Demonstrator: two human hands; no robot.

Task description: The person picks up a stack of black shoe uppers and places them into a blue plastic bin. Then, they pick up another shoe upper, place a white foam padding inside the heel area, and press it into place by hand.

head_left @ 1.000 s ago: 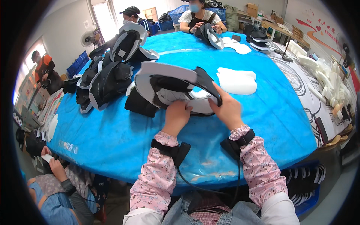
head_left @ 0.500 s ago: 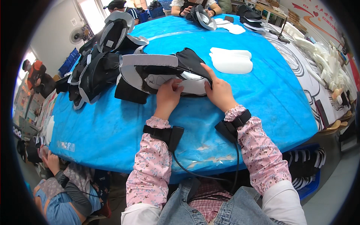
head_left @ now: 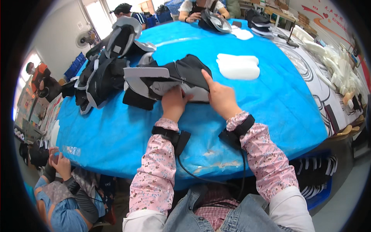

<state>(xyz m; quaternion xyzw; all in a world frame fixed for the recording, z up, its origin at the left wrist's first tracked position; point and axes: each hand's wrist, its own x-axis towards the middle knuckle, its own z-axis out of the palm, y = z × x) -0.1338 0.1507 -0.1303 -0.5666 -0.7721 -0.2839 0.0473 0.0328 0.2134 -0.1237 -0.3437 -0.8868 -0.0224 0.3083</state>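
A black fabric boot upper point(head_left: 192, 72) with a grey-white inner edge lies on its side over the blue table cover, its opening toward me. My left hand point(head_left: 174, 101) reaches into that opening, fingers partly hidden inside and thumb against the pale lower edge. With my right hand point(head_left: 222, 96) I grip the right end, index finger along the black outside and the other fingers curled in. A broad grey-white flap point(head_left: 147, 72) stands out at the upper's left end. Just left of it rests a pile of similar black uppers point(head_left: 106, 79).
White foam pads point(head_left: 238, 66) lie beyond my right hand. Across the blue-covered table point(head_left: 270, 116) a person handles another black piece point(head_left: 214, 21). White shaped parts point(head_left: 332, 58) fill the right side. A blue crate point(head_left: 324, 189) sits below the table edge; a person's hands point(head_left: 60, 162) show lower left.
The black side has folded over more of the upper's opening, covering the white inside. My left hand has gone deeper in, and my right hand has shifted slightly left and down.
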